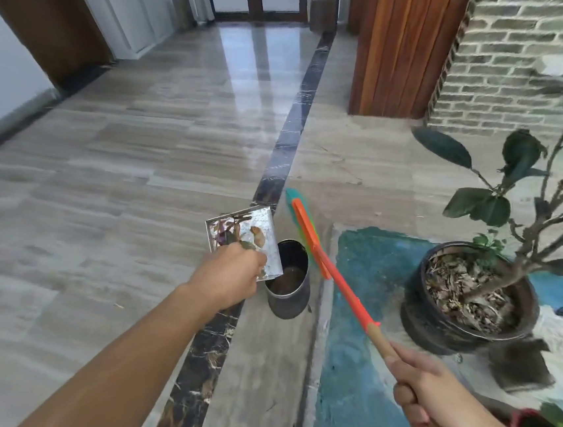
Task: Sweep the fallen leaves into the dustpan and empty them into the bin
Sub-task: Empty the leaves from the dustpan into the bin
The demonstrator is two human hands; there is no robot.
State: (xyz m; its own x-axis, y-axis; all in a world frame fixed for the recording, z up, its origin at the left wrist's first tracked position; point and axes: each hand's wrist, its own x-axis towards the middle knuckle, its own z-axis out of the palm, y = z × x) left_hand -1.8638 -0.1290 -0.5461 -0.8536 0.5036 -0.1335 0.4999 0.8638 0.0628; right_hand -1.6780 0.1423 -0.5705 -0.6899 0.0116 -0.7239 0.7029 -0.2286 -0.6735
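Observation:
My left hand (233, 276) grips the near end of a shiny metal dustpan (263, 230), held in the air and tilted over the open mouth of a dark round bin (290, 297). Several dry leaves (237, 234) lie on the pan. The pan's lower right corner hangs just above the bin's rim. My right hand (428, 395) holds the wooden end of a broom handle (381, 339). The orange shaft runs up and left to the orange broom head (308, 235) with green-blue bristles, raised beside the bin's right side.
A black pot (467, 298) with a leafy plant stands to the right on a blue painted floor patch (364, 267). A dark marble strip (284, 151) crosses the polished floor. A wooden panel (404, 36) and a brick wall (510, 33) rise at the back right.

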